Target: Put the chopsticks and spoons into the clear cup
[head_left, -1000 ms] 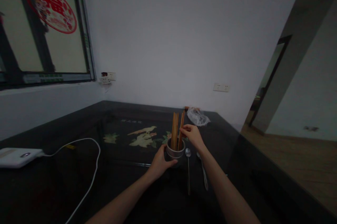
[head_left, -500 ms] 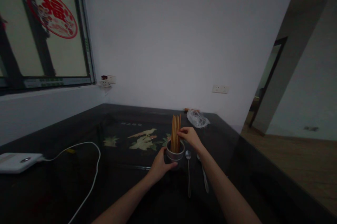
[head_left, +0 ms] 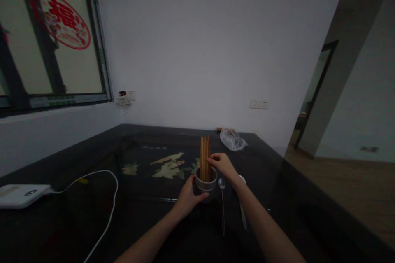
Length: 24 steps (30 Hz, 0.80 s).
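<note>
A round metal cup (head_left: 206, 186) stands on the dark table with several wooden chopsticks (head_left: 204, 154) upright in it. My left hand (head_left: 189, 198) is wrapped around the cup's left and near side, thumb across its front. Thumb and fingertips of my right hand (head_left: 222, 164) pinch at the right side of the chopstick bundle, just above the rim; how many sticks they hold I cannot make out. Right of the cup lies a long-handled metal spoon (head_left: 222, 205). Beyond it is a second utensil (head_left: 243, 217), partly covered by my right forearm.
A crumpled clear plastic bag (head_left: 232, 140) lies at the table's back edge. On the left, a white power bank (head_left: 24, 196) trails a white cable (head_left: 115, 197) across the table (head_left: 148, 230). A wall and window border the table.
The chopsticks lean slightly more to the left, and my right fingers have shifted a little left with them. My left hand keeps its hold on the cup. The view tilted slightly.
</note>
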{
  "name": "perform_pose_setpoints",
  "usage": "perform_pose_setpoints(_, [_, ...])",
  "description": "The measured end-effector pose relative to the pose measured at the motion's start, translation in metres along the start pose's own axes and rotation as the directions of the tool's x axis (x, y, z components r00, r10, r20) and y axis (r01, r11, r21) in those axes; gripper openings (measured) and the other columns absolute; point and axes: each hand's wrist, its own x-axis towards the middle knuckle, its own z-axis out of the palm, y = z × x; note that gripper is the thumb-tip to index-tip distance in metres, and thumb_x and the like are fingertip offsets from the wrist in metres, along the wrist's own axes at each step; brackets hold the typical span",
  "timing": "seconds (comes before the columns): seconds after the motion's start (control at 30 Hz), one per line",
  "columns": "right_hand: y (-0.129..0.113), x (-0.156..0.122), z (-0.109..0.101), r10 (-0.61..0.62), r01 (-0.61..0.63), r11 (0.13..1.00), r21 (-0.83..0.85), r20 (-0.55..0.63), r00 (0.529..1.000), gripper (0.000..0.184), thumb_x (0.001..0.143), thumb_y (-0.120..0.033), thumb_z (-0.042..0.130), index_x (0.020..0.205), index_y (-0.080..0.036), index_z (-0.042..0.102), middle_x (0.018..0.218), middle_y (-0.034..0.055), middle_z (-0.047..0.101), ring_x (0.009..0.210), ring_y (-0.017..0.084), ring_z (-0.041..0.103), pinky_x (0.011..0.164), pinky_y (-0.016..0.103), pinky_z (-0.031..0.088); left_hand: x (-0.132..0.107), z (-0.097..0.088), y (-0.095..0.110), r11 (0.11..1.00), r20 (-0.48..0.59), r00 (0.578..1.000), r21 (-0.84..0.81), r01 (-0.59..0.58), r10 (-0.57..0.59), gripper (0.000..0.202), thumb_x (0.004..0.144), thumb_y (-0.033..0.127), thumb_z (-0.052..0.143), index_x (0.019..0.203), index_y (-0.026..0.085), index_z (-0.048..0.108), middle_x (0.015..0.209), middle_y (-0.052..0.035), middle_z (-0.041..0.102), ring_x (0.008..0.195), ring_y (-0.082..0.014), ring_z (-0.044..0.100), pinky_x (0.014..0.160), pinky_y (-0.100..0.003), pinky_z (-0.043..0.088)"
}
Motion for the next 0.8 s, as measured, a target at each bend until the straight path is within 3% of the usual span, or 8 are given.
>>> perform_pose_setpoints(0.23, [0.001,0.001,0.001,-0.046,0.038,0.996,-0.085,-0.101,0.994,0.021,0.07,-0.037,0.064,0.067,-0.017,0.069,0.067,0.0031,0.069,0.066,0.017,0.063,0.058,0.024,0.044,0.001,0.001,-0.003,1.0,-0.01,1.0,-0.018,0.005,-0.005,0.064,0.058,0.02,0.077,0.117,0.016,0.051,0.119,-0.0124,0.059,0.113,-0.028,0.053,0.099,-0.043,0.038])
perform_pose_setpoints(0.57, [-0.005,-0.007,0.002,-0.054,0.043,0.993,-0.11,-0.104,0.993,0.02,0.071,-0.037,0.063,0.069,-0.018,0.068,0.069,0.0032,0.07,0.069,0.018,0.064,0.063,0.027,0.046,0.0,0.0,0.0,1.0,-0.006,1.0,0.016,0.0,0.0,0.064,0.059,0.02,0.076,0.118,0.015,0.05,0.119,-0.0133,0.058,0.113,-0.0277,0.053,0.099,-0.043,0.039])
perform_pose_setpoints(0.8, [-0.015,-0.039,-0.015,-0.143,0.14,0.99,-0.028,-0.211,0.967,0.023,0.074,-0.038,0.06,0.079,-0.017,0.068,0.08,0.0069,0.07,0.074,0.02,0.063,0.07,0.03,0.048,0.001,0.0,-0.004,1.0,-0.007,1.0,0.024,-0.012,0.012,0.068,0.059,0.022,0.076,0.121,0.016,0.048,0.124,-0.0135,0.056,0.117,-0.0279,0.05,0.102,-0.042,0.035])
